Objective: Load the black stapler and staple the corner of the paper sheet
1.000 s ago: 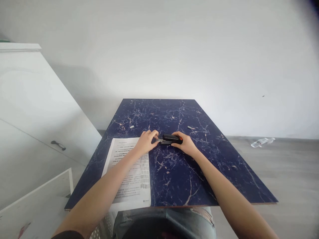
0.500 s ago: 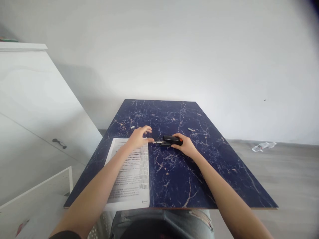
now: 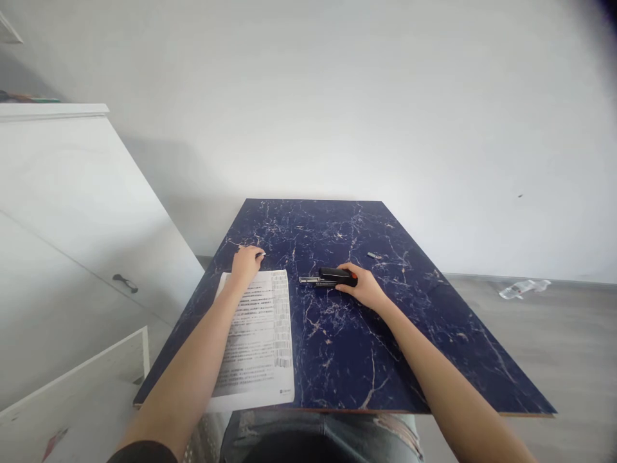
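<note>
One stapler (image 3: pixel 330 272), black with an orange patch, lying crosswise near the middle of the desk (image 3: pixel 332 366), metal track projecting leftward from the body. Right hand (image 3: pixel 361 286): grip holding the stapler's rear end, thumb on near side. Left hand (image 3: pixel 247 262): grip narrow, at one small pale piece (image 3: pixel 261 254) just beyond the paper; cannot tell whether pinched or merely touched. One small grey strip (image 3: pixel 373 256), loose, beyond the stapler, to its right. Paper (image 3: pixel 260 341), printed, left of the stapler, barcode-like stripes along right edge, partly hidden by left forearm (image 3: pixel 193 360). Desk dark blue, marbled. White cabinet (image 3: pixel 72 206), far left. Clear plastic wrapper (image 3: pixel 524 289), on floor (image 3: pixel 578 360), right.
</note>
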Tool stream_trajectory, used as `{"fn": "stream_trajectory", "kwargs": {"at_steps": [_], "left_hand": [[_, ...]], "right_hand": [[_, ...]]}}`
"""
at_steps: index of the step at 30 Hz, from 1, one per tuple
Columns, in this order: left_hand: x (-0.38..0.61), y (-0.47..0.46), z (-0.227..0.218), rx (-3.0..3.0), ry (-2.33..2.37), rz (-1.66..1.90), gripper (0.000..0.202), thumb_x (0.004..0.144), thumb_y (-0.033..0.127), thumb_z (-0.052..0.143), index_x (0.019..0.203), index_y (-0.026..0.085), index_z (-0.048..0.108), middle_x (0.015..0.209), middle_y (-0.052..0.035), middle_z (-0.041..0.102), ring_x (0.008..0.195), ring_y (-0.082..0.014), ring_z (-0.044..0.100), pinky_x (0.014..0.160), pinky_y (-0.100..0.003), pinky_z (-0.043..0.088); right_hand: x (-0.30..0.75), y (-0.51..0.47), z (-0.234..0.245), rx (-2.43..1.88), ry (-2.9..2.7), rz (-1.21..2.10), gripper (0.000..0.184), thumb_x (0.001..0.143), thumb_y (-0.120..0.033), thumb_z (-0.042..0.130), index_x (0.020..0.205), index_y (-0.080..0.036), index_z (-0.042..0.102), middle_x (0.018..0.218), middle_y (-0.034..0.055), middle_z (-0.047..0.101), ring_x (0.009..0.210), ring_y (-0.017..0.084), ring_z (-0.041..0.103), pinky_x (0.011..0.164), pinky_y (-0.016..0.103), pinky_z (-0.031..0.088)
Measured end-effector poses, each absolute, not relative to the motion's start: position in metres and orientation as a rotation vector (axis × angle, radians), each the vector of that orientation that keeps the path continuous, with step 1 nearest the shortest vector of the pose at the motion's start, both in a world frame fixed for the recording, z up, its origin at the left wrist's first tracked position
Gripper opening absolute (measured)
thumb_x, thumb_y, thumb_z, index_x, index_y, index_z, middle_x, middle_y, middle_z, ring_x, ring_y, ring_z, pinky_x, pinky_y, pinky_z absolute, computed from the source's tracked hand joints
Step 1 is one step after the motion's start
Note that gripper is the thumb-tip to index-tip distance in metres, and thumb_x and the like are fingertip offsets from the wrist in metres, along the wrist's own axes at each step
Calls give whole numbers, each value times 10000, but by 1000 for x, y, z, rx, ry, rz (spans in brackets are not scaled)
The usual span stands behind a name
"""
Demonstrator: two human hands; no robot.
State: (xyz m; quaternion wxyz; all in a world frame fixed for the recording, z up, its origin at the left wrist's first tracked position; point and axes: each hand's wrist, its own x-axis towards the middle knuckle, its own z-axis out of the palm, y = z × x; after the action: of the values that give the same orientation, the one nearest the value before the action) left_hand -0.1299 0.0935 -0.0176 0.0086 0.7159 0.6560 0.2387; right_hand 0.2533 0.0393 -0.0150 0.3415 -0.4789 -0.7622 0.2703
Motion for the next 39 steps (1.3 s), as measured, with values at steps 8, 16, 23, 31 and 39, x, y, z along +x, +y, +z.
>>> {"fn": "stream_trajectory", "kwargs": {"at_steps": [8, 16, 23, 31, 39], "left_hand": [[-121, 96, -17, 2192, 1983, 860, 212, 848, 130, 592, 997, 234, 702, 966, -85, 702, 879, -246, 653, 838, -372, 503], [-55, 51, 15, 1934, 1351, 1229, 230, 932, 325, 582, 1085, 219, 714, 1023, -67, 728, 877, -190, 681, 835, -332, 535], [-25, 31, 8, 1625, 1099, 1151, 356, 1000, 409, 447, 1213, 213, 654, 875, -51, 668, 732, -143, 627, 724, -298, 524], [-31, 33, 5, 1639, 1173, 1131, 355, 905, 454, 627, 1150, 216, 728, 858, -46, 691, 746, -158, 604, 729, -308, 505], [-22, 27, 1, 2183, 1233, 1027, 318, 966, 267, 564, 1266, 268, 671, 1181, -55, 716, 1027, -210, 647, 940, -376, 480]], "right_hand": [[255, 40, -19, -1241, -2001, 690, 392, 741, -335, 765, 1114, -261, 665, 1008, 24, 735, 910, 249, 677, 888, 402, 492], [253, 37, -16, -1241, -2006, 698, 386, 754, -352, 752, 1117, -258, 665, 1011, 26, 730, 909, 248, 671, 876, 397, 491], [253, 38, -18, -1273, -2007, 656, 378, 762, -339, 745, 1124, -262, 665, 1016, 35, 734, 906, 262, 679, 870, 405, 498], [254, 38, -18, -1290, -2028, 657, 382, 774, -357, 730, 1134, -256, 654, 1042, 35, 732, 925, 249, 678, 873, 389, 502], [253, 37, -15, -1284, -2036, 652, 369, 777, -353, 725, 1123, -247, 649, 1026, 35, 730, 922, 248, 678, 880, 388, 500]]}}
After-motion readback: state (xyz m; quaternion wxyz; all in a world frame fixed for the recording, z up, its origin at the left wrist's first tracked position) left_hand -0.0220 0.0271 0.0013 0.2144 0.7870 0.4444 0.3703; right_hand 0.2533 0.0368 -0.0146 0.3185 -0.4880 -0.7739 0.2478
